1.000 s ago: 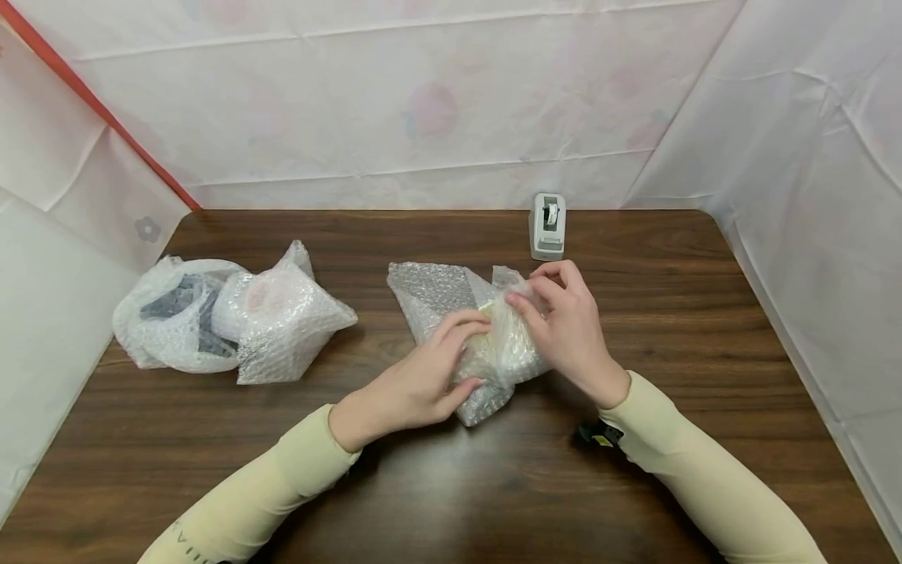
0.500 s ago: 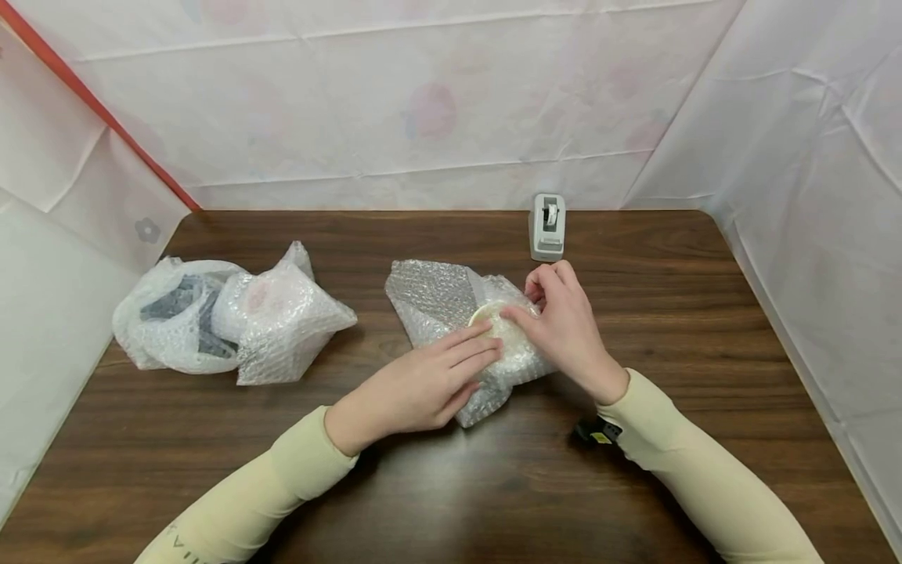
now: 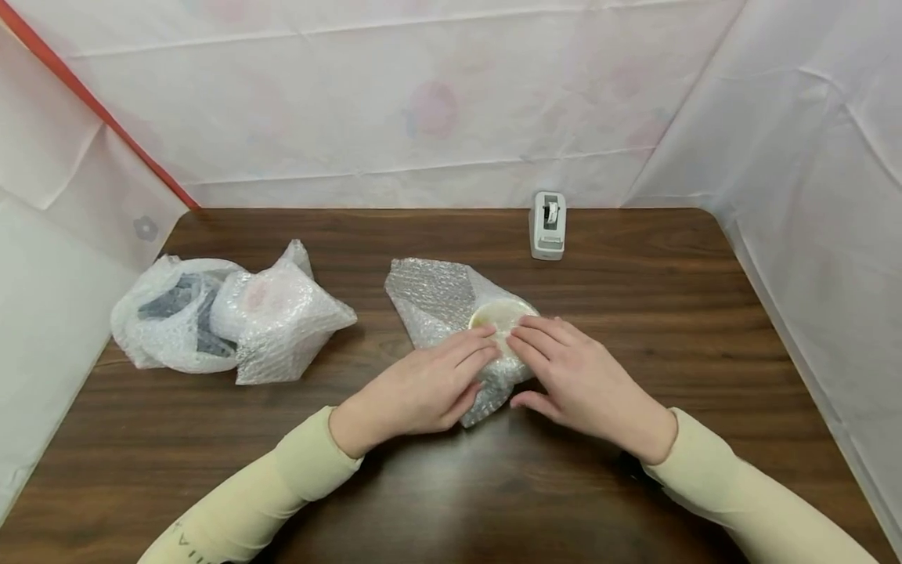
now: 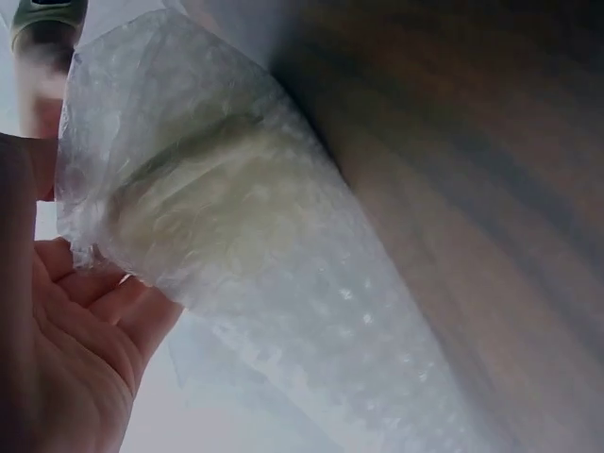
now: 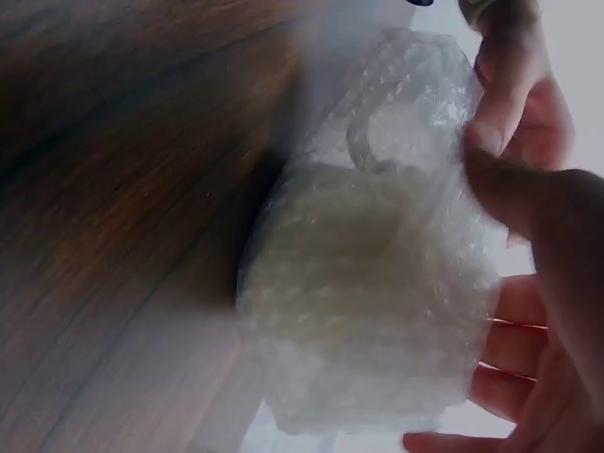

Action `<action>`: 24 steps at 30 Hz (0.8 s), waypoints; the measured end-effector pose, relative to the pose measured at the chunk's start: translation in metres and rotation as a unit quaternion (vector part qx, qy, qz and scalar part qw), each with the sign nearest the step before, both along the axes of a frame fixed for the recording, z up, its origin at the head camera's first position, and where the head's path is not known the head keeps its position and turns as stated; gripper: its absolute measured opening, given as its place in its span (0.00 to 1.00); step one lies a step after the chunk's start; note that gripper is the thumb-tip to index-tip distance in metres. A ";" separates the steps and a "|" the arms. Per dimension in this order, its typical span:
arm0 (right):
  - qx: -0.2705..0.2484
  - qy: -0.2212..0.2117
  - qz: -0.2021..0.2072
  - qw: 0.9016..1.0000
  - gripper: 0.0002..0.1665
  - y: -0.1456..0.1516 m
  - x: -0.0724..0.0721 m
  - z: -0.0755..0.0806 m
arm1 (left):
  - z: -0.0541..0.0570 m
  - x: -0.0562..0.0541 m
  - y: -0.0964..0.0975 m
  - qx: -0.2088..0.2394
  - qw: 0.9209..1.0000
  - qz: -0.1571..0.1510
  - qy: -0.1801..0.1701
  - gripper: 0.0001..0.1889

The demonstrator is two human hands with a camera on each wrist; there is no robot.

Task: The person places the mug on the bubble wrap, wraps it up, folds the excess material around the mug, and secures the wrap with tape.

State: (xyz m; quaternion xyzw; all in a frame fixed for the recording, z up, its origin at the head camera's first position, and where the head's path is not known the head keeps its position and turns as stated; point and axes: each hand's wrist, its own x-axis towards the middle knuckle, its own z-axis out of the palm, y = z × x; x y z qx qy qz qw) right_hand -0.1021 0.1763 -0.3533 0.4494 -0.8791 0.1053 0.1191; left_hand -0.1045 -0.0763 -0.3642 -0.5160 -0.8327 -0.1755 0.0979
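A pale yellow round thing, seemingly a mug with a handle loop showing in the right wrist view, stands wrapped in bubble wrap (image 3: 433,294). Its pale rim (image 3: 502,311) shows through the film in the head view. My left hand (image 3: 423,384) rests its fairly straight fingertips on the wrapped top from the left. From the right, my right hand (image 3: 585,376) lays its fingers on the same top, thumb apart and low by the near side. A loose flap of wrap spreads out to the upper left, and another corner points toward me.
Two more bubble-wrapped things lie at the table's left: one with a dark part (image 3: 176,305) and one whitish with a pinkish patch (image 3: 282,313). A white tape dispenser (image 3: 548,225) stands at the back edge of the brown wooden table (image 3: 669,313). Sheets hang behind and at both sides.
My right hand has let go of the wrap's far right edge, come nearer and flattened onto the top. The wrap now lies folded over the mug. My left fingers have straightened onto it.
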 end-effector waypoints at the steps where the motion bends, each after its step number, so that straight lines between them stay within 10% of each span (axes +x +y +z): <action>1: 0.005 -0.002 0.000 1.000 0.41 -0.002 0.000 0.000 | 0.000 -0.001 -0.001 0.006 1.000 -0.001 -0.006 0.24; 7: 0.014 -0.001 0.003 1.000 0.29 -0.010 -0.003 -0.004 | -0.003 -0.007 -0.016 0.080 0.995 0.014 -0.062 0.27; 13: -0.008 -0.001 0.008 1.000 0.28 -0.009 -0.004 -0.009 | 0.000 -0.011 -0.047 0.164 0.956 0.230 -0.072 0.10; 16: -0.017 -0.001 0.013 1.000 0.27 -0.009 -0.004 -0.009 | -0.002 -0.011 -0.060 0.089 0.916 0.335 -0.200 0.18; 19: -0.020 -0.003 0.016 1.000 0.27 -0.009 -0.005 -0.010 | -0.009 -0.016 -0.068 0.022 0.858 0.359 -0.367 0.29; 24: -0.021 -0.009 0.025 0.999 0.27 -0.006 -0.007 -0.011 | -0.027 -0.033 -0.068 0.146 0.762 0.326 -0.540 0.29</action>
